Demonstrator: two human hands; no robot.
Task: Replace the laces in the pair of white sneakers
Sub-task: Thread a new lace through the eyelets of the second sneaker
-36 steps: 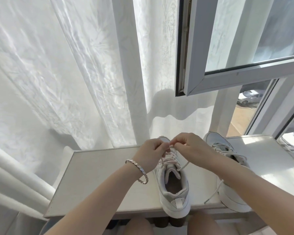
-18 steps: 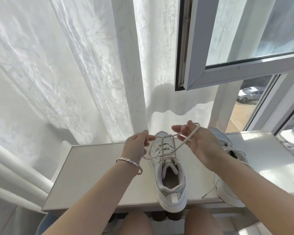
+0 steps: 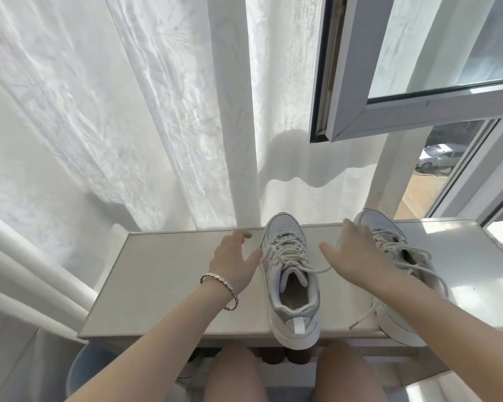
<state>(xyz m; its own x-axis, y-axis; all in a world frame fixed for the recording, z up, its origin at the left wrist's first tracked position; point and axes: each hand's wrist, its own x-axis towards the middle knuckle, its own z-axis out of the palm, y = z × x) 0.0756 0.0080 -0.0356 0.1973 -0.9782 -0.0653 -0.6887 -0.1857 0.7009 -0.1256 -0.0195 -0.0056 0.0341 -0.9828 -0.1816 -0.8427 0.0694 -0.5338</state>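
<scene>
- Left grip is spread wide and holds nothing, just left of the laced sneaker; right grip is splayed too, between it and the second sneaker.
- Both sneakers stand on the pale table, toes toward the white curtain.
- Window sash hangs open above.

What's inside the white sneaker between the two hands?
Inside the white laced sneaker only a bare beige insole shows. The toe end is hidden under the tongue and laces.

White sneakers with pale grey panels and cream laces. The bench is plain light beige. The curtain is white with a faint leaf pattern. Silvery-pink bracelet.
</scene>
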